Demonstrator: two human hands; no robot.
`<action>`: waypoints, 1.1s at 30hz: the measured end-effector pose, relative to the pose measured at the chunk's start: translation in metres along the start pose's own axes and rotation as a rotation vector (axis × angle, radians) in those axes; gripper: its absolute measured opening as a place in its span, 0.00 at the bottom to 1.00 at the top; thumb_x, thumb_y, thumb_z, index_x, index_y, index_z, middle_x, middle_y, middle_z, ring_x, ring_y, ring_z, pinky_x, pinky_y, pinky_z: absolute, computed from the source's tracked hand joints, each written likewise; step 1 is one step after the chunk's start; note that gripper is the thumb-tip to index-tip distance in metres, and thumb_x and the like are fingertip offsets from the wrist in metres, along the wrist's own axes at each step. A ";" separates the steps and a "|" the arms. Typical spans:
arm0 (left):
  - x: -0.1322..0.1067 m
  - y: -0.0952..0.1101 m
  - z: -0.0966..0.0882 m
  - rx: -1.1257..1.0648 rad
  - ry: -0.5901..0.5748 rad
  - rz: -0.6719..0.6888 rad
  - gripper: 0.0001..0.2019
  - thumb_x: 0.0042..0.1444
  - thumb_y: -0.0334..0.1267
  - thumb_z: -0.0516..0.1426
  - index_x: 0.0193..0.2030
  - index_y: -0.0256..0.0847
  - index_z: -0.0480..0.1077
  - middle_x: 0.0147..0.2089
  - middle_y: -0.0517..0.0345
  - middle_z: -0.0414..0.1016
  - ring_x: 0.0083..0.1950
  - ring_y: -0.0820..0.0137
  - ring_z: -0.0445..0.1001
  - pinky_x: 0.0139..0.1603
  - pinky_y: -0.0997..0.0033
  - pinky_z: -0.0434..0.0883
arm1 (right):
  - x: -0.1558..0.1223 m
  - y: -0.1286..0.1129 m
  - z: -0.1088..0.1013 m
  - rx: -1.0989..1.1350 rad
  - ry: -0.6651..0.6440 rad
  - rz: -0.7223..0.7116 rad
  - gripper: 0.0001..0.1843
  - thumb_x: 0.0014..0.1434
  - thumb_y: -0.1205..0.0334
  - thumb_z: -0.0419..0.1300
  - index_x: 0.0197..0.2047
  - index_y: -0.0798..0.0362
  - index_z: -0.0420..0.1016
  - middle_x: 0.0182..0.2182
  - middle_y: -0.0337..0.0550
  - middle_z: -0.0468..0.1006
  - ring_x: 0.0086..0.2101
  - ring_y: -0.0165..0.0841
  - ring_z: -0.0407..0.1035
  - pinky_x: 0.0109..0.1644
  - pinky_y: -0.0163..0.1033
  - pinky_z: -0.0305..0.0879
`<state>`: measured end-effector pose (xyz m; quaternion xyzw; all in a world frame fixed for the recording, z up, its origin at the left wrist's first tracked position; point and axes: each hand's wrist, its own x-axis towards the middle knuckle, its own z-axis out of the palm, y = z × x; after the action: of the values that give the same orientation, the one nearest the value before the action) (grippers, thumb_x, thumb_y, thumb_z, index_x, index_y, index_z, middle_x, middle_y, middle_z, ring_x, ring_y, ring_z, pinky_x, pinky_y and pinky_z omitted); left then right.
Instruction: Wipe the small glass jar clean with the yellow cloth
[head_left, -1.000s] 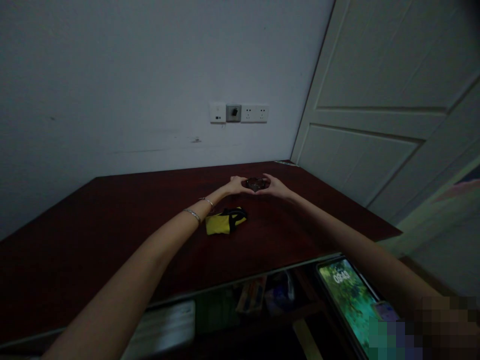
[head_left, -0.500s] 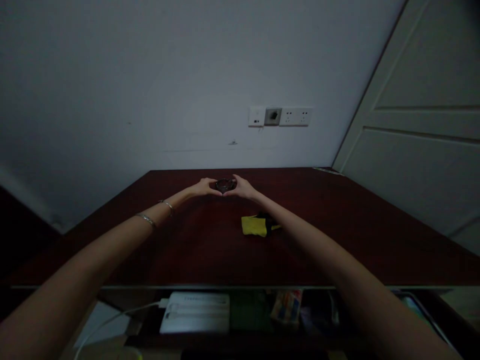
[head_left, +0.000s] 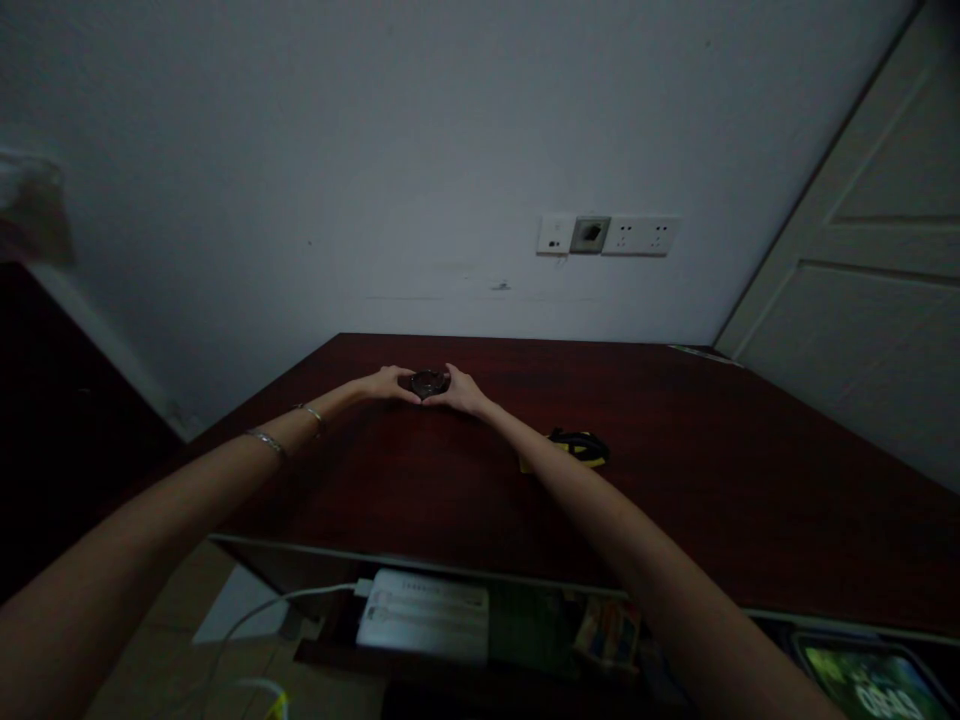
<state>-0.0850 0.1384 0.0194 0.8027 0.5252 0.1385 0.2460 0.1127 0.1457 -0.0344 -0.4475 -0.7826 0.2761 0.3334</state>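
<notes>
Both arms reach far out over a dark red table (head_left: 720,500). My left hand (head_left: 384,384) and my right hand (head_left: 463,392) cup a small dark round object (head_left: 426,382) from either side, fingers curled against it, at the table's far left part. It sits low on or just above the tabletop; I cannot tell which. Two thin bracelets (head_left: 266,440) are on my left forearm. A yellow and black cloth item (head_left: 577,447) lies on the table to the right, partly hidden behind my right forearm.
A white wall with a row of sockets (head_left: 607,235) stands behind the table, a pale panelled door (head_left: 862,320) at the right. Under the table's front edge lie a white box (head_left: 424,628) with a cable and packets. A lit phone screen (head_left: 870,690) shows bottom right.
The view has swung leftward, so the door slid out to the right. My hands, still round the dark object, have shifted to the left along the table, away from the yellow cloth item.
</notes>
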 end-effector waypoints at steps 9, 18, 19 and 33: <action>-0.001 -0.010 0.004 0.090 -0.059 0.048 0.31 0.38 0.49 0.62 0.51 0.40 0.69 0.46 0.53 0.75 0.49 0.61 0.69 0.51 0.69 0.58 | -0.006 -0.003 0.007 -0.063 0.022 -0.007 0.57 0.34 0.46 0.69 0.62 0.63 0.50 0.52 0.60 0.68 0.52 0.45 0.64 0.55 0.43 0.59; -0.003 -0.014 0.007 0.102 -0.066 0.044 0.31 0.38 0.50 0.62 0.51 0.40 0.69 0.48 0.53 0.75 0.51 0.60 0.68 0.51 0.69 0.59 | -0.008 -0.003 0.012 -0.062 0.006 -0.009 0.59 0.34 0.46 0.68 0.63 0.65 0.48 0.52 0.62 0.68 0.52 0.46 0.64 0.53 0.43 0.61; -0.003 -0.015 0.008 0.097 -0.066 0.042 0.31 0.38 0.50 0.62 0.51 0.40 0.69 0.48 0.53 0.74 0.51 0.60 0.68 0.51 0.69 0.59 | -0.008 -0.003 0.012 -0.062 0.005 -0.011 0.59 0.34 0.46 0.68 0.63 0.66 0.47 0.52 0.62 0.68 0.52 0.46 0.64 0.53 0.43 0.61; -0.001 -0.021 0.007 0.113 -0.096 -0.009 0.35 0.38 0.52 0.61 0.54 0.41 0.66 0.52 0.51 0.72 0.54 0.59 0.67 0.53 0.67 0.60 | -0.008 -0.003 0.015 -0.041 0.000 0.009 0.61 0.35 0.47 0.69 0.63 0.68 0.45 0.52 0.63 0.68 0.53 0.47 0.63 0.55 0.43 0.60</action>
<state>-0.0979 0.1427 0.0018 0.8186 0.5235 0.0687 0.2259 0.1028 0.1356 -0.0435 -0.4577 -0.7859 0.2616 0.3232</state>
